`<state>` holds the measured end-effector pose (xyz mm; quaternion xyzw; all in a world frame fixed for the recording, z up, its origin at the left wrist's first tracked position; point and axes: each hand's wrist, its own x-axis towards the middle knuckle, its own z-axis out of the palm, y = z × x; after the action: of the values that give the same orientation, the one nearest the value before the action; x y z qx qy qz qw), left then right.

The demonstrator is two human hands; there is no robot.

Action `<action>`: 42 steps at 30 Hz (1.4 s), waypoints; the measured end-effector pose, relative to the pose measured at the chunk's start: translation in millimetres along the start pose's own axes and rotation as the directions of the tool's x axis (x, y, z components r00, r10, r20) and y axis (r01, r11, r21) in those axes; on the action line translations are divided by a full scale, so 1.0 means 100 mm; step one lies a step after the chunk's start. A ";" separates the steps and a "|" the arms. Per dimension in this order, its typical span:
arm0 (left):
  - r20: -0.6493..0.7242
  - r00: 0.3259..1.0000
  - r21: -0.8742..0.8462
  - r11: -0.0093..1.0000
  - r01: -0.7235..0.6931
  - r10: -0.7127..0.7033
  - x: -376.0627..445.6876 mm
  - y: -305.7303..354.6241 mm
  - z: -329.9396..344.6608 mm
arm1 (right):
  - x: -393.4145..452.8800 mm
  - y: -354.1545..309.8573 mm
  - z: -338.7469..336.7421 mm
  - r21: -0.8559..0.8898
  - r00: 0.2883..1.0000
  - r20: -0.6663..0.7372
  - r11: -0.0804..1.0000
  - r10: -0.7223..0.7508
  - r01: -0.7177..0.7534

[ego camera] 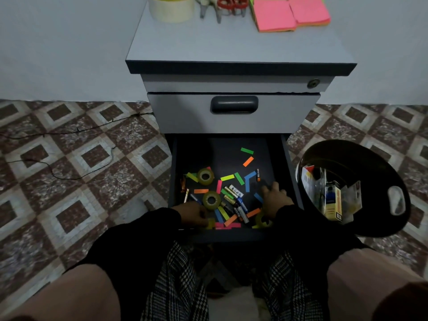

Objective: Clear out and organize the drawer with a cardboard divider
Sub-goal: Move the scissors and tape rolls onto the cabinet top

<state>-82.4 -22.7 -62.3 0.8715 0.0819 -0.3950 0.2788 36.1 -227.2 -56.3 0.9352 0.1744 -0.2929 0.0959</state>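
You reach both hands into the open drawer (234,147) at the lower centre of the frame, under a closed drawer of the grey cabinet (234,52). Your left hand (193,214), at the drawer's near left corner, has its fingers curled over a yellow paper strip (210,223); whether they actually grip it cannot be told. Your right hand (275,195) lies flat at the near right, fingers spread on the drawer floor, holding nothing. Between them lie scattered batteries (236,200), coloured strips and a tape roll (211,199); a second roll (205,175) sits farther back on the left. A black bin (370,158) of packaging stands at the right of the frame. Pink sticky notes (289,13) rest on the cabinet top.
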 end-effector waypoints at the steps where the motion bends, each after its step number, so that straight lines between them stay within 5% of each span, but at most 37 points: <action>1: -0.026 1.000 -0.026 1.000 0.000 0.000 -0.02 0.00 -0.02 | -0.01 0.01 -0.02 0.034 1.000 -0.021 0.999 -0.008 0.009; 11: -0.339 0.940 -0.146 0.984 -0.104 0.049 -0.31 0.10 -0.27 | -0.26 -0.06 -0.47 0.091 0.957 -0.197 0.968 -0.214 0.235; 17: -0.576 0.814 -0.238 0.937 -0.256 0.076 -0.61 0.12 -0.57 | -0.46 -0.22 -0.91 0.072 0.911 -0.288 0.942 -0.296 0.329; 31: -0.848 0.525 -0.198 0.874 -0.443 0.074 -1.42 0.31 -1.53 | -0.93 -0.66 -2.10 0.051 0.690 -0.573 0.822 -0.441 0.567; 38: -0.933 0.354 -0.078 0.919 -0.387 0.070 -1.59 0.34 -1.96 | -0.90 -0.87 -2.59 0.052 0.628 -0.636 0.787 -0.449 0.615; 42: -0.945 0.323 -0.043 0.966 -0.255 0.044 -1.51 0.34 -2.16 | -0.77 -0.98 -2.75 0.091 0.656 -0.632 0.800 -0.413 0.592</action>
<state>-33.0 79.6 178.3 0.9131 0.1821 0.2147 0.2950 81.0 -80.1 203.0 0.8947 0.4050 -0.0290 -0.1860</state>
